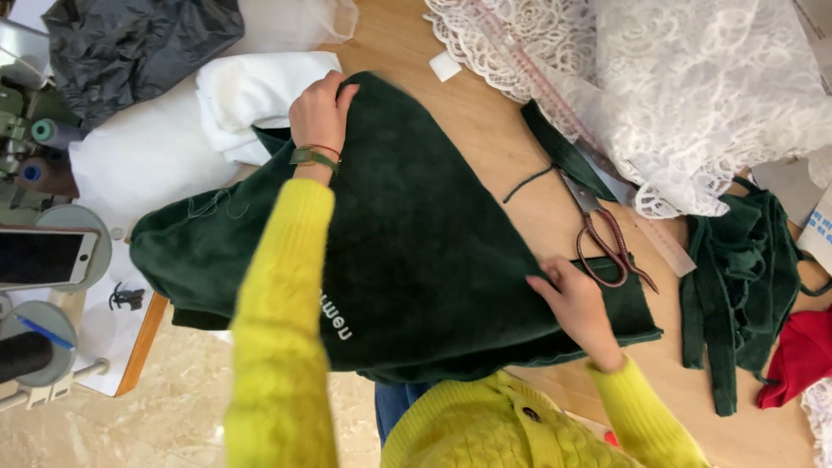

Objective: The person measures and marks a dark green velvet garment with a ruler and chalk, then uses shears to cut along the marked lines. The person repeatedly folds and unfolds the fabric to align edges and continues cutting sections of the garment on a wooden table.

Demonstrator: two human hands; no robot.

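A large piece of dark green velvet fabric (416,234) lies over the wooden table (485,130) and hangs past its near edge. My left hand (319,111) grips the fabric's far top edge, next to folded white cloth (251,100). My right hand (575,305) presses down on the fabric's right edge, fingers bent over it. Just beyond the right hand lie red-handled scissors (607,238), resting partly on a green strip. Both arms wear yellow knitted sleeves, and the left wrist carries a green watch.
White lace (693,95) covers the far right of the table, with a ruler (663,243) under its edge. Green fabric scraps (741,277) and a red cloth (802,355) lie at right. A sewing machine with thread spools (39,147) and a phone (43,257) stand left.
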